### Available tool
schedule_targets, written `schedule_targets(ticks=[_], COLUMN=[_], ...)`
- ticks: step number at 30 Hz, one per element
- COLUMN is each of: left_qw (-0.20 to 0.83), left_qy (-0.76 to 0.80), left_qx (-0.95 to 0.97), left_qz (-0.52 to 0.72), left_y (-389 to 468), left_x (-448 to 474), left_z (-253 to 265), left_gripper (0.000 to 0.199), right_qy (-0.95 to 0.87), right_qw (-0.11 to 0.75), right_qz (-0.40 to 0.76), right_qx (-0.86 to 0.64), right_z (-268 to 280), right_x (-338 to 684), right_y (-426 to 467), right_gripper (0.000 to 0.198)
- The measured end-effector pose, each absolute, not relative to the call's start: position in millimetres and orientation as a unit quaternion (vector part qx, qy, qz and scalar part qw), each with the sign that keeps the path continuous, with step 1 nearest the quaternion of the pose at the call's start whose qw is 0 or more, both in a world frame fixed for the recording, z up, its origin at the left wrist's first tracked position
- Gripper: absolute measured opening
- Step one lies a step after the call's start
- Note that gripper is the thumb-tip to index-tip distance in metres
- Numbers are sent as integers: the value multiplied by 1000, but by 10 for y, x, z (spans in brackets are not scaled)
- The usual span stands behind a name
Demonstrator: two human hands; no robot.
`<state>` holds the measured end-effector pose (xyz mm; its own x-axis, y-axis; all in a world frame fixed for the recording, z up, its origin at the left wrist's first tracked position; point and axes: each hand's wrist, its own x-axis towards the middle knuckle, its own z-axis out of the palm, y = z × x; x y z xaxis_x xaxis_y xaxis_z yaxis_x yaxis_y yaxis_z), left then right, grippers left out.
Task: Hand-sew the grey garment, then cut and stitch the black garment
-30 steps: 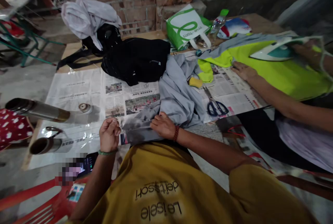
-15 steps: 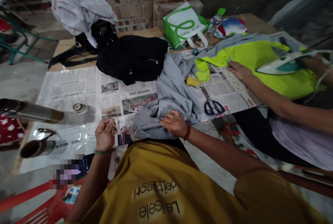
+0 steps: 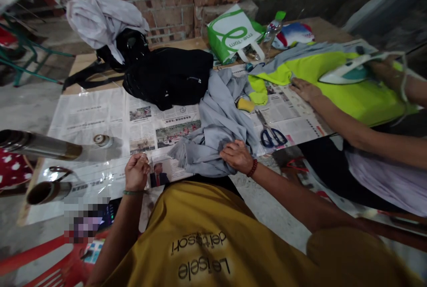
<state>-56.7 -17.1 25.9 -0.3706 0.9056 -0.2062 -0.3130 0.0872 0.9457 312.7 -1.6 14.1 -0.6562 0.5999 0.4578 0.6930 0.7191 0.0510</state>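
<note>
A crumpled grey garment [image 3: 222,120] lies on the newspaper-covered table in front of me. My right hand [image 3: 237,156] has its fingers curled on the garment's near right side, gripping the cloth. My left hand [image 3: 136,171] is closed in a pinch above the table's near edge, left of the garment and apart from it. Whatever its fingertips hold, if anything, is too small to see. Just right of the garment lie open scissors [image 3: 271,133] with dark blue handles and a yellow sponge [image 3: 245,105].
At right, a co-worker's hand [image 3: 307,89] presses a yellow-green garment [image 3: 336,71] while the other guides an iron [image 3: 347,73]. A black bag [image 3: 168,76], green-white bag [image 3: 233,33] and plastic bottle [image 3: 274,29] stand behind. A steel flask [image 3: 43,145] and mug [image 3: 46,190] occupy the left.
My right hand has moved right along the grey garment, drawing its cloth that way. My left hand has hardly shifted. The co-worker's iron has slid left over the yellow-green garment.
</note>
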Motion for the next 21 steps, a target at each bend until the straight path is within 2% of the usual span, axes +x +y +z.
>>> schedule_targets(ticks=[3,7,9,11,13,15,18,21], left_qw=[503,425,317,165,26,-57,-63,23], left_qy=[583,643,695,726,700,636,531,434], left_qx=[268,271,312,404,517,605,701,809], left_qz=[579,577,565,531,492,475,472,397], left_y=[-201,-248,-280,-321,-364,-394,-388,-309], left_x=[-560,-670,-758,-812,-782,-646,-260,250], left_z=[191,134,156,231,363,535,785,889], left_gripper=[33,38,38,40,44,42,35,31], right_qy=[-893,-876,-860,-844,-833,-830,-842,-852], right_qw=[240,249,264,284,294,290,266,247], right_qz=[-92,-46,-40,-48,-52,-39,-10,-7], right_qx=[-370,-411,-436,-452,-465,-475,-470,-463], right_z=[144,209,235,239,227,216,219,226], right_x=[3046,3129,3275,3448,3595,3676,3669,3602], right_y=[-108,-223,-247,-248,-238,-225,-193,-135], right_gripper=[15,31,34,35,35,37,41,40])
